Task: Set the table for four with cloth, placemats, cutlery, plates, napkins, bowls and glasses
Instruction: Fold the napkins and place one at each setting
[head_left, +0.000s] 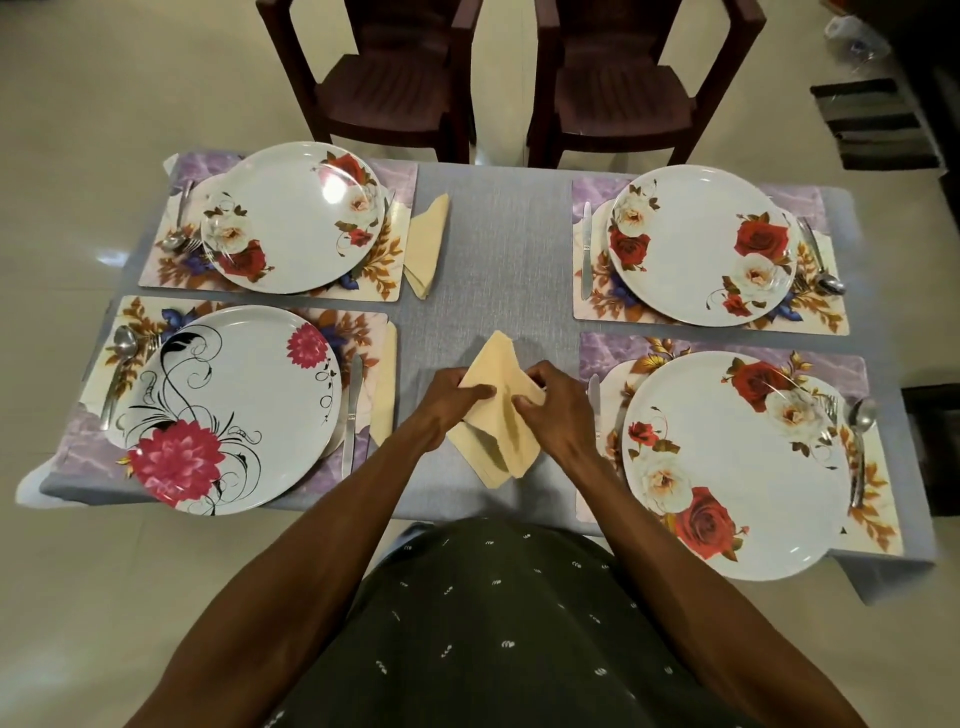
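A person's left hand (460, 397) and right hand (553, 410) pinch a pale yellow napkin (498, 415) at the middle of a grey cloth (493, 249), fingers curled into its folds; the lower layers fan out beneath the wrists, and how many folds it has is hard to tell. Around it lie four floral placemats, each bearing a plate: near left (234, 405), far left (293, 215), far right (701, 244) and near right (737, 462), the last overhanging the table edge. A knife (350, 410) lies right of the near-left plate, with a second napkin (384, 384) just beside it, half tucked under the mat. A third napkin (426, 244) rests by the far-left mat. Spoons and forks lie partly hidden under plate rims. Two dark chairs (395, 78) stand beyond, their backs cut off by the frame
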